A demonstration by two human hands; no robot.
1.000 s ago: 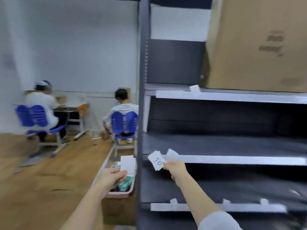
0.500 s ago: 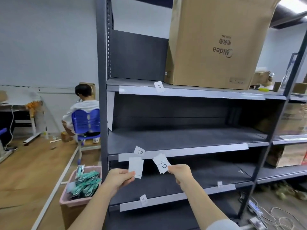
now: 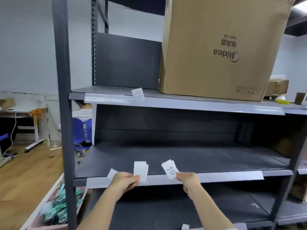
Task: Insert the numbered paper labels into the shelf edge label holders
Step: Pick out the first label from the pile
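Observation:
My left hand (image 3: 125,180) pinches a small stack of blank-faced white paper labels (image 3: 140,170) in front of the middle shelf's clear label holder strip (image 3: 216,176). My right hand (image 3: 188,180) pinches a single label marked "90" (image 3: 170,169), held tilted just above that strip. Another label (image 3: 112,173) sits in the strip left of my left hand. A label marked "10" (image 3: 137,94) stands in the top shelf's holder strip (image 3: 182,104). One more label (image 3: 184,226) shows on the lowest strip.
A large Midea cardboard box (image 3: 221,47) fills the top shelf's right side. The grey shelf upright (image 3: 64,113) stands at the left. A pink bin of teal packets (image 3: 56,211) sits on the floor. A seated person on a blue chair (image 3: 82,128) is behind the rack.
The view has swung right and closer to the shelves. Both hands have risen from below the middle strip to its level, still holding their labels.

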